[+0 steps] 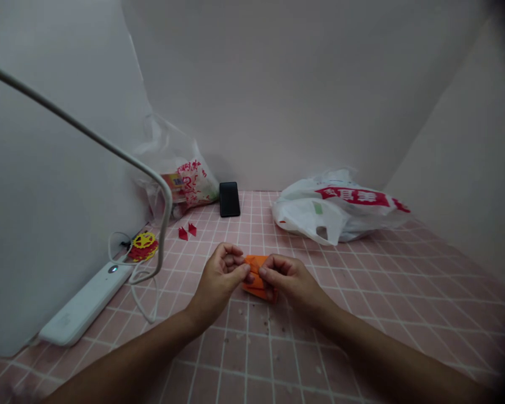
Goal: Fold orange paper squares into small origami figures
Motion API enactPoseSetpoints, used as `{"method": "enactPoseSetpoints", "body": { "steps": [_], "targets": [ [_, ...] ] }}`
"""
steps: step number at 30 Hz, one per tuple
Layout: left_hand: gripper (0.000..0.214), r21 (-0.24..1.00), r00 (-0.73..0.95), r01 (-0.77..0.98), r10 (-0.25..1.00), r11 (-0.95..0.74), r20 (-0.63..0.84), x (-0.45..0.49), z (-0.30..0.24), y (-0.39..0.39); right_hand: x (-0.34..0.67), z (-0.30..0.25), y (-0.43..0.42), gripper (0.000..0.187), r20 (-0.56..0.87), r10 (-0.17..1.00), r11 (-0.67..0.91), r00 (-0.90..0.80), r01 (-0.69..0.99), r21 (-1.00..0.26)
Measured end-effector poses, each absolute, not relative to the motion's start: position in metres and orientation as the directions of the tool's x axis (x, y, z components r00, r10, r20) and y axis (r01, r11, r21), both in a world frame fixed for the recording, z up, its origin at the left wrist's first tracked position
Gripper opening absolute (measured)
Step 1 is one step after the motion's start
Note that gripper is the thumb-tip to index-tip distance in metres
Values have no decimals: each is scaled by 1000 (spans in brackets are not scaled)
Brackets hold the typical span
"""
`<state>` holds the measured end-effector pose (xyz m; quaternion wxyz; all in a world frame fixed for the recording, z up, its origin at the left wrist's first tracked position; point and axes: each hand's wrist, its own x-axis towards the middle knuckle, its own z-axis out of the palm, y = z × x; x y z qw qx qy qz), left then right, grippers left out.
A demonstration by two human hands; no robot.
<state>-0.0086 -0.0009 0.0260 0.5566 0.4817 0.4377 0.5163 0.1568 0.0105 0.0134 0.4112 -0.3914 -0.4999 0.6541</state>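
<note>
Squarely between the left hand (222, 276) and right hand (292, 278) sits an orange folded sheet (257, 285), pinched by both hands.

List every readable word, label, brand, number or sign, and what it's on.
None is clear enough to quote.
Left bag: red characters, too blurred.
Yellow package inside it: print too small.
Right bag: white characters on red, too blurred.
White device: lit display, too small.
</note>
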Motion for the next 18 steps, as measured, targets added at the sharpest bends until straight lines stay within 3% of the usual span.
{"method": "enactPoseSetpoints", "body": {
  "steps": [8, 14, 18],
  "targets": [
    [31, 993, 157, -110, 986, -32, 50, -11, 23, 3, 157, 10, 12, 35, 3, 907, -39, -421, -91, -995],
    [31, 990, 78, -127, 994, -60, 70, -11, 21, 3, 160, 8, 15, 31, 6, 912, -32, -411, -86, -996],
    [28, 989, 32, -123, 996, -76, 80, -10, 19, 3, 160, 8, 15, 39, -13, 924, -59, -383, -109, -992]
  ]
}}
